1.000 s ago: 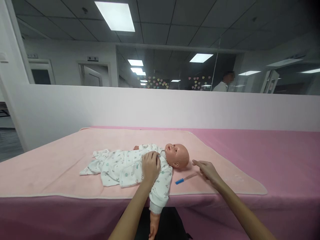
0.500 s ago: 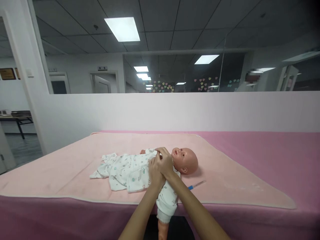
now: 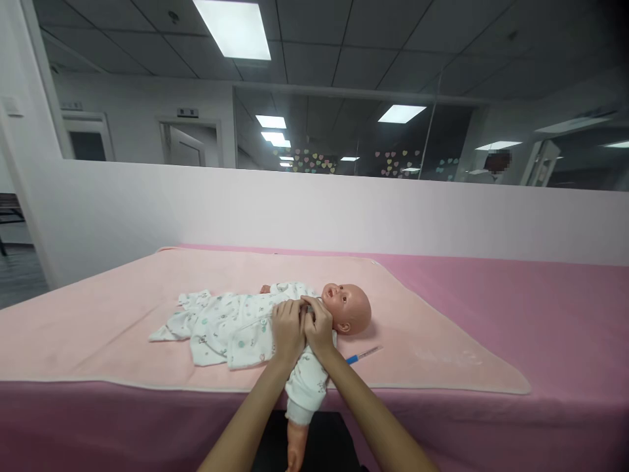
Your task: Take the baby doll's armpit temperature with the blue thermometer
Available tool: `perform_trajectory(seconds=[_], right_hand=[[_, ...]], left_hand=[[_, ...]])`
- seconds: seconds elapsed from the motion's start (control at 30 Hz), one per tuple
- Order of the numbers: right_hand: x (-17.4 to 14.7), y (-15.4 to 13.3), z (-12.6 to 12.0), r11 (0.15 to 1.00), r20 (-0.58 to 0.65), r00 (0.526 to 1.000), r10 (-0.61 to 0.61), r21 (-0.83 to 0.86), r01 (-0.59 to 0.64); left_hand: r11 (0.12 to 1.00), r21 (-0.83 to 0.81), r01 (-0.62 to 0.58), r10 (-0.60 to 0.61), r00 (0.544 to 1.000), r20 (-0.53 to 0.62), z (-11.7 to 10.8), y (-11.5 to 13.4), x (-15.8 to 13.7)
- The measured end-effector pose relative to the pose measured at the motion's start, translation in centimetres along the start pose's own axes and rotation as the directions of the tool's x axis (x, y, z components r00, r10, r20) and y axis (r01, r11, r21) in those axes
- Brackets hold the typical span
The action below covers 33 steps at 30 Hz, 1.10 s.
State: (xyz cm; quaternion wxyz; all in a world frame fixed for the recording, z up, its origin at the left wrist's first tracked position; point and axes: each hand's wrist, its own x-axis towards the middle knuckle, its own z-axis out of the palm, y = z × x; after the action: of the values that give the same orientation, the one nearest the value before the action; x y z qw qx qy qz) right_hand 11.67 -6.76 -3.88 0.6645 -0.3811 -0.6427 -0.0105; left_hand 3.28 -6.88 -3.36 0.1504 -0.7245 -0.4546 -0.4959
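The clothed doll [image 3: 246,324] lies on its back on the peach blanket [image 3: 118,321]. The left hand [image 3: 289,328] rests on its chest, fingers slightly bent; the right hand [image 3: 318,324] adjoins it near the neck, fingers curled. Whether either grips anything cannot be determined. Further right lies a slim blue-ended tube [image 3: 362,356].

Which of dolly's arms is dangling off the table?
The near arm, on the person's side. It hangs past the front edge of the pink-covered table, while the far arm lies up on the peach blanket.
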Motion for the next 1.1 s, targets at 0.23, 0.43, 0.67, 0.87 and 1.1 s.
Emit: perform_trajectory(seconds=[0.23,0.43,0.67,0.87,1.1], right_hand=[[-0.1,0.0,0.0,0.999,-0.05,0.998,0.049,0.009,-0.049],[-0.2,0.4,0.1,0.997,-0.06,0.996,0.071,-0.035,-0.073],[-0.3,0.8,0.0,0.991,-0.063,0.99,0.125,-0.041,-0.127],[-0.4,0.9,-0.2,0.987,-0.124,0.986,0.115,-0.095,-0.127],[-0.6,1.0,-0.3,0.99,-0.104,0.987,0.119,-0.068,-0.127]], left_hand=[[0.998,-0.051,0.035,-0.038,0.998,-0.056,-0.5,0.3,0.2],[0.996,-0.083,0.038,-0.045,0.995,-0.088,-0.5,0.3,0.1],[0.995,-0.092,0.032,-0.038,0.997,-0.065,-0.7,0.5,0.1],[0.988,-0.129,0.085,-0.107,0.978,-0.178,-1.5,-0.4,0.3],[0.971,-0.103,0.217,-0.232,0.958,-0.17,-2.8,-2.0,-0.2]])
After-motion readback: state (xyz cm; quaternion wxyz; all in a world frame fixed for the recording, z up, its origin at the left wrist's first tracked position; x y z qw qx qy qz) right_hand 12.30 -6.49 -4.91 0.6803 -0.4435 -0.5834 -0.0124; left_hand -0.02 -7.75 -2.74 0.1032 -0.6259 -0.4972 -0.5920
